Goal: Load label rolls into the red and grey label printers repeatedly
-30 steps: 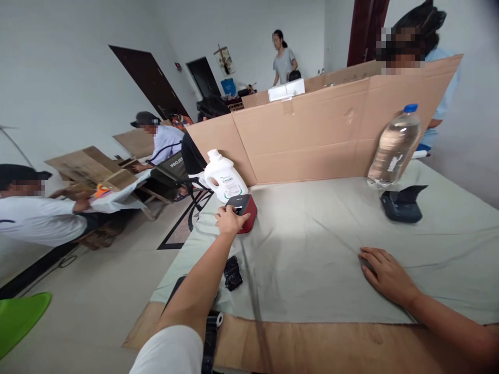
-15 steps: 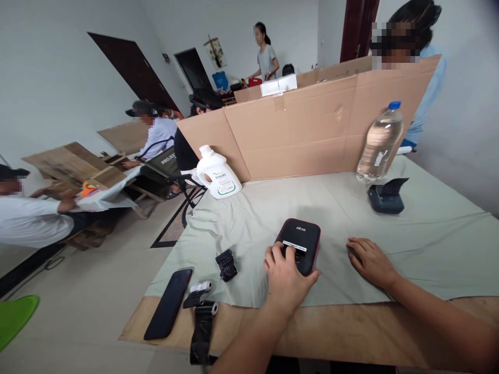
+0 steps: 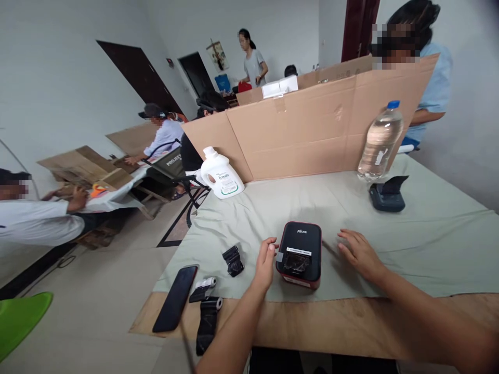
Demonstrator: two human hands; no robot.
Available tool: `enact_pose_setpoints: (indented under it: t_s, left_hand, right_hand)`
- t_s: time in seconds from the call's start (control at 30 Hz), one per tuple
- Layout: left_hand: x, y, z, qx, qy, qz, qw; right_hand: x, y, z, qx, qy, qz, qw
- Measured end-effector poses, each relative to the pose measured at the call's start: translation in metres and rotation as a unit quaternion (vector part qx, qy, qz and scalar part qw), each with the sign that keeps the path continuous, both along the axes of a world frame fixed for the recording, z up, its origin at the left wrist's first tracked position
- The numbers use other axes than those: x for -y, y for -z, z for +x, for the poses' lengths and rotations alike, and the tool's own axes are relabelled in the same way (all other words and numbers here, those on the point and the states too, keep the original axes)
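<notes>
A small black-and-red label printer [image 3: 299, 253] sits upright on a pale green cloth [image 3: 429, 244] near the front edge of a wooden table [image 3: 331, 327], directly in front of the person wearing the camera; the left hand [image 3: 265, 262] rests against the printer's left side, fingers loosely extended and apart, fingertips touching the casing without gripping it; the right hand [image 3: 360, 254] lies flat on the cloth just to the right of the printer, fingers spread, holding nothing and not touching it; to the left of the left hand lie a small black clip-like part [image 3: 233, 260], two black rolls [image 3: 206, 311] and a dark phone [image 3: 175, 297] that overhangs the cloth's edge onto bare wood; farther back stand a white detergent jug [image 3: 220, 174], a clear water bottle [image 3: 380, 141] with a blue cap, and a second dark printer [image 3: 387, 195] with its lid raised, all before a cardboard partition [image 3: 312, 130]; other people work at tables and stand beyond the partition.
</notes>
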State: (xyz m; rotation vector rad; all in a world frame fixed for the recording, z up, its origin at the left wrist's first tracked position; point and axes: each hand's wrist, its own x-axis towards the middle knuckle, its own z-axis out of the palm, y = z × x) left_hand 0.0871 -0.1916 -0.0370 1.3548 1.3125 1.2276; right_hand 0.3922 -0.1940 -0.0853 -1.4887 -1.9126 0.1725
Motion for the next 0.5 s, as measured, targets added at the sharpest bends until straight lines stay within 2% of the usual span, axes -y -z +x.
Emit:
enact_pose_setpoints:
  t_s: [0.07,0.17,0.33,0.5]
  left_hand:
    - [-0.011,0.021,0.001,0.104,0.022,-0.025,0.994]
    - [-0.007,0.041,0.004,0.132,0.055,0.012,0.99]
    - [0.014,0.044,-0.007,0.122,0.08,0.031,0.989]
    - [0.015,0.045,-0.015,0.112,0.102,-0.014,0.988]
  right_hand:
    - [-0.003,-0.004,-0.022,-0.068,-0.03,-0.014,0.997]
    - [-0.002,0.003,-0.057,-0.158,-0.073,-0.048,0.984]
    - [0.014,0.025,-0.091,-0.223,-0.063,-0.06,0.971]
    - [0.032,0.03,-0.099,-0.224,-0.09,-0.056,0.969]
